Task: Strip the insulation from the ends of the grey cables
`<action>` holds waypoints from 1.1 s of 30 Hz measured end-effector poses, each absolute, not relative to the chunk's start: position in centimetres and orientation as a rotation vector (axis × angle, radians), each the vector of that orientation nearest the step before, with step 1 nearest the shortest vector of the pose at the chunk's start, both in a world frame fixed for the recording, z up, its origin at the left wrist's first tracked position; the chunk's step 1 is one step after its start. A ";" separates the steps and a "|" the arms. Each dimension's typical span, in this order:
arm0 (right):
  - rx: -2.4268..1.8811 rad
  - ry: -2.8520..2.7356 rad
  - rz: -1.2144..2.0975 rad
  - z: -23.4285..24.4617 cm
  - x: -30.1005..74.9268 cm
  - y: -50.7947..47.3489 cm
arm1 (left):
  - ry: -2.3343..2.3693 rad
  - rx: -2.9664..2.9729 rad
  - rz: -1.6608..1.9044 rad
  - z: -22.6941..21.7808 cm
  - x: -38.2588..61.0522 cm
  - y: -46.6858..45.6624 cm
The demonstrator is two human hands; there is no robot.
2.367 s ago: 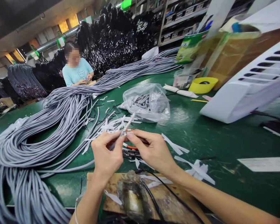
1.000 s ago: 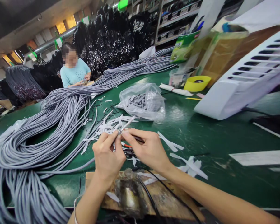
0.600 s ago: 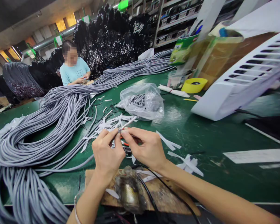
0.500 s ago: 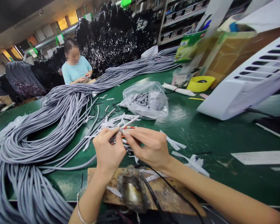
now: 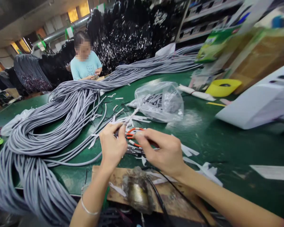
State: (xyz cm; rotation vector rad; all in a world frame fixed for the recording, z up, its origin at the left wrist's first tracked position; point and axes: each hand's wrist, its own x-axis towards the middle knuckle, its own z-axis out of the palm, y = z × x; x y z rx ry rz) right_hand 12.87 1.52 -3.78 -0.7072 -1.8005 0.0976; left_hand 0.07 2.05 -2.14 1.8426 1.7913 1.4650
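Observation:
My left hand (image 5: 113,143) is closed in a pinch on the end of a grey cable (image 5: 90,163), which trails back to the left under the wrist. A white strand (image 5: 134,113) sticks up beyond the fingertips, and a short dark piece shows between thumb and finger. To the right, my right hand (image 5: 164,149) is apart from it, thumb and fingers pressed together; whatever lies between them is too small to make out. Just behind the right fingertips are orange-and-white looped handles (image 5: 130,134) of a tool on the table, partly covered by the hand.
A large bundle of grey cables (image 5: 68,116) curves along the left. Behind my hands stands a clear plastic bag (image 5: 172,105) of small grey parts. White scraps (image 5: 204,170) lie on the green table (image 5: 229,148). A wooden board (image 5: 111,173) bears a metal device (image 5: 138,192). Opposite sits a co-worker (image 5: 86,64).
My right hand has pulled away to the right from the left fingertips, uncovering more of the orange handles. The left hand keeps its pinch. The whole view has shifted a little.

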 end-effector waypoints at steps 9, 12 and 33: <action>-0.924 -1.765 0.110 -4.1 13.0 3.0 | 1.628 1.961 1.418 -1.8 0.6 0.8; -0.936 -1.767 0.105 -4.1 12.9 2.9 | 1.632 1.955 1.421 -1.8 0.7 0.7; -0.865 -1.732 0.106 -3.8 13.1 2.0 | 1.582 1.815 1.362 -2.0 0.9 1.2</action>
